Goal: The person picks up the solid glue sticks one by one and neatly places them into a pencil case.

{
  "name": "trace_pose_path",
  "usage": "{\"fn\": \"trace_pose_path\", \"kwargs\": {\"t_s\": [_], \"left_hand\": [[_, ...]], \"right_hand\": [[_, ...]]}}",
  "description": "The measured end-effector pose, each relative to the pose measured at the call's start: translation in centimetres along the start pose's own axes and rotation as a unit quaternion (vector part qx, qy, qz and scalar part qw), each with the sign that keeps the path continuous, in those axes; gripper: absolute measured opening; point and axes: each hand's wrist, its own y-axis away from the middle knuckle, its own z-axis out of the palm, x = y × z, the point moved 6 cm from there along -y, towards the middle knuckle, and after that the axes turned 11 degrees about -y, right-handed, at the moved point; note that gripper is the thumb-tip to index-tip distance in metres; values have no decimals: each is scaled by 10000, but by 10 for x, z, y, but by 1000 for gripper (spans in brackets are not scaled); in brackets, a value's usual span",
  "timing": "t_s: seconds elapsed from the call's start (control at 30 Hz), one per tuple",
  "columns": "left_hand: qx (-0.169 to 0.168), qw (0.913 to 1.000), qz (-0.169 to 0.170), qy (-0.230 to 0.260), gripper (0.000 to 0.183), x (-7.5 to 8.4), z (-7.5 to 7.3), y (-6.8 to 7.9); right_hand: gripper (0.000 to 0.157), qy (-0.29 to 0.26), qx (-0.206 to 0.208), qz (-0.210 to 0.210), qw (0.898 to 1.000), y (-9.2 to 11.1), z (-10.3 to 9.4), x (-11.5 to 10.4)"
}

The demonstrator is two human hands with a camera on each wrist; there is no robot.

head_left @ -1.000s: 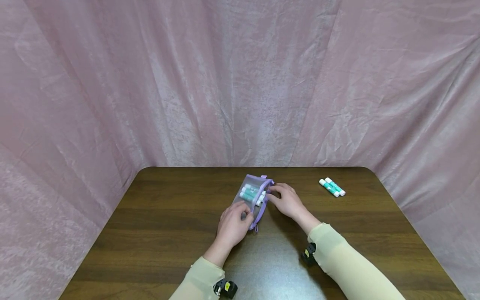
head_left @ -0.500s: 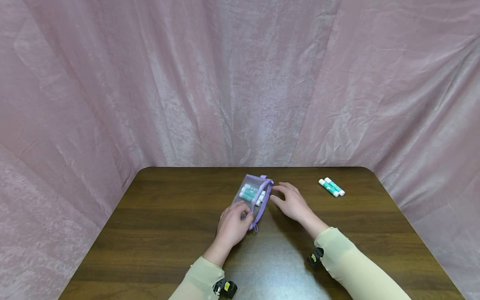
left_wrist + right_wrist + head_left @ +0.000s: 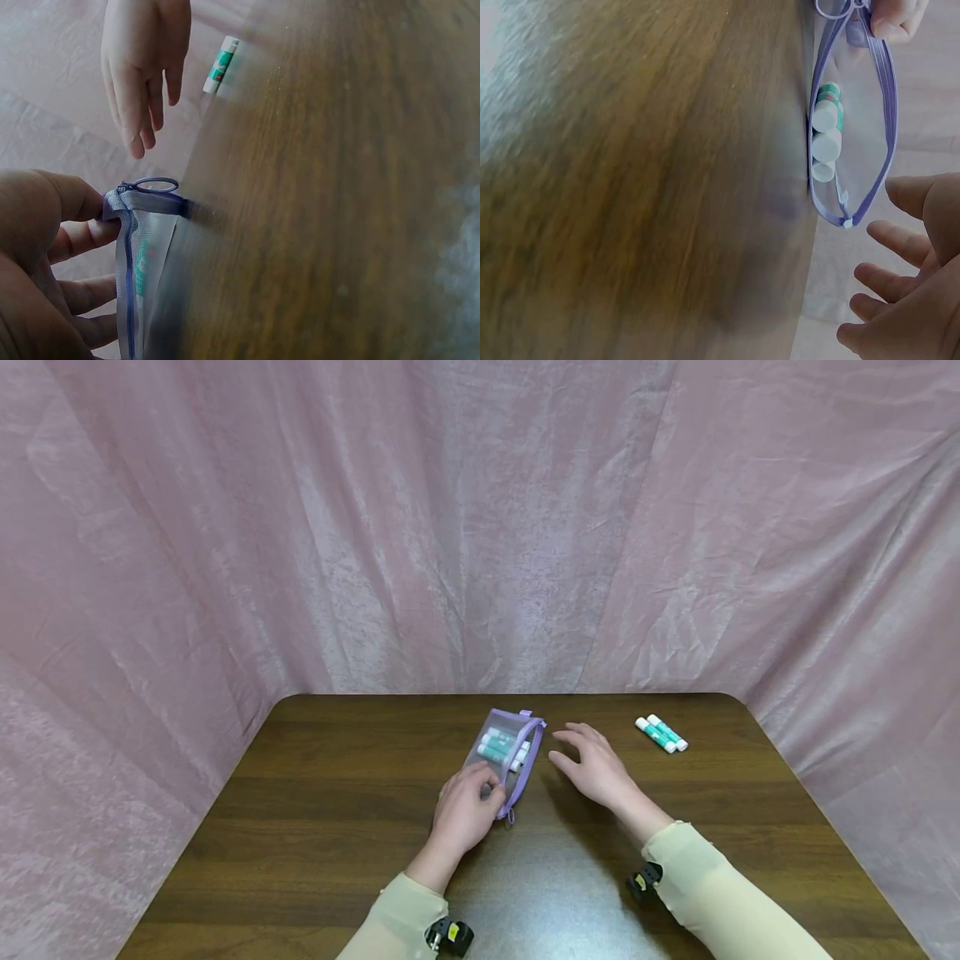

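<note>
A purple-edged mesh zip pouch (image 3: 527, 777) lies on the table with its zipped side gaping. Several white-and-green glue sticks (image 3: 826, 145) are inside it, their white ends facing the opening in the right wrist view. My left hand (image 3: 467, 810) pinches the near corner of the pouch, close to the zip pull (image 3: 154, 184). Just right of the pouch, my right hand (image 3: 594, 770) hovers with its fingers loosely spread, holding nothing and apart from the pouch. Two more glue sticks (image 3: 656, 735) lie side by side at the back right.
The brown wooden table (image 3: 337, 827) has rounded back corners. A pink velvet curtain (image 3: 465, 527) hangs behind and on both sides of it. Small black cameras (image 3: 645, 881) are strapped to both wrists, over pale sleeves.
My right hand has drawn back to the right from the pouch's opening, and its fingers have spread wider. The left hand and the pouch have stayed nearly in place.
</note>
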Motion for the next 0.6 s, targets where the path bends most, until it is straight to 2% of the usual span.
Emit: {"fn": "trace_pose_path", "kwargs": {"t_s": [0.3,0.6], "left_hand": [[-39,10000,-44,7,14,1,0,0],[44,10000,49,-18,17,2,-2,0]], "right_hand": [[48,66,11,64,10000,8,-10,8],[49,142,105,56,9998,17,-22,12]]}}
